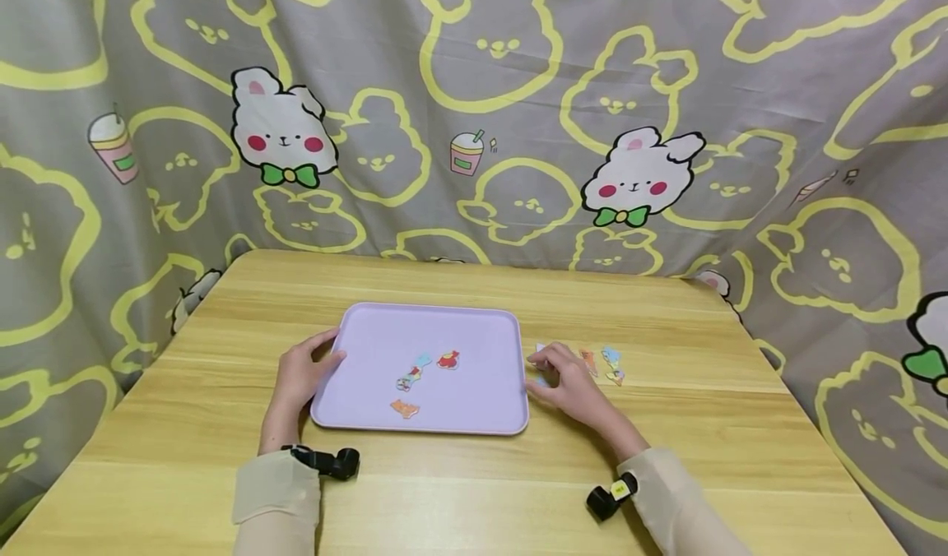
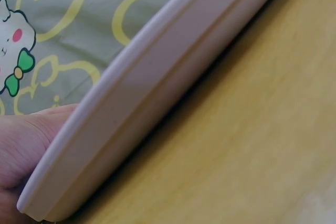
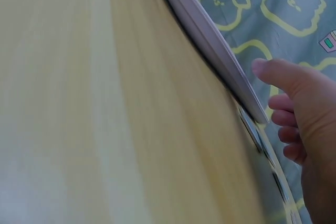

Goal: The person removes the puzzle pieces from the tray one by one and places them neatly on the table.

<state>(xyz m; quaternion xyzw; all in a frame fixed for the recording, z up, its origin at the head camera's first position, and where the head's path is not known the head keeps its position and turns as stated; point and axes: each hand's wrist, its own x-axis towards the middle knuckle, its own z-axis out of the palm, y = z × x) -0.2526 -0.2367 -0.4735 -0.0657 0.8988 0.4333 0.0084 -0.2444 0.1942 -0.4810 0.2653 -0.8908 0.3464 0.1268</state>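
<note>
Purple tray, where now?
Head view: slightly left of centre, the purple tray lies on the wooden table, between the left hand at its left edge and the right hand near its right.

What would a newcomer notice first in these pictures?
Probably the cartoon rabbits on the gray curtain behind the wooden table. Next, the lilac tray on the table, holding small colorful cutouts, with more to its right. The left hand is at the tray's left rim, the right hand by its right rim.
</note>
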